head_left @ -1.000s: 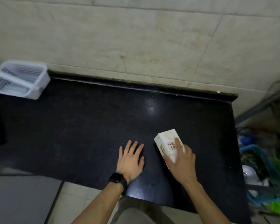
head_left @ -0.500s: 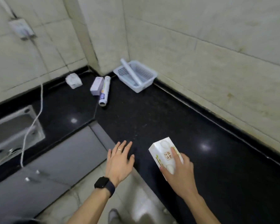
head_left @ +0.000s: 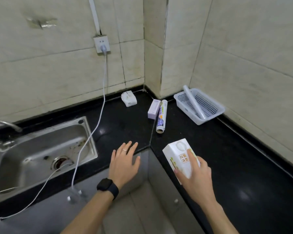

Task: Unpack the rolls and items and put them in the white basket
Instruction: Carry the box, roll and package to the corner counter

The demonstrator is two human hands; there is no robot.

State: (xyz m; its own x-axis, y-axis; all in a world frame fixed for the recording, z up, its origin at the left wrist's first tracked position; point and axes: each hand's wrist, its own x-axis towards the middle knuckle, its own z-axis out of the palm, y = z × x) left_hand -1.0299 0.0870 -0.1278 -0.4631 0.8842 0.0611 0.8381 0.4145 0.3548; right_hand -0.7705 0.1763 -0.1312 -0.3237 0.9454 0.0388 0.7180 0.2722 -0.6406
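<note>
My right hand [head_left: 195,179] grips a white box [head_left: 177,153] with printed labels, held just above the black counter [head_left: 235,166]. My left hand [head_left: 124,163] hovers open with spread fingers near the counter's inner corner, holding nothing. The white basket [head_left: 215,115] stands in the far corner against the wall, with one clear roll [head_left: 194,101] leaning in it. A labelled roll [head_left: 161,117] and a pale purple box [head_left: 153,108] lie side by side left of the basket. A small white pack [head_left: 128,98] sits further left by the wall.
A steel sink [head_left: 41,149] with a tap fills the left side. A white cable [head_left: 98,115] runs from a wall socket [head_left: 101,45] down across the sink edge. Grey cabinet fronts [head_left: 142,200] lie below the counter's corner.
The view has swung left from the counter's right end to the corner, bringing the sink, basket and rolls into sight. My right hand still holds the white box; my left hand came off the counter.
</note>
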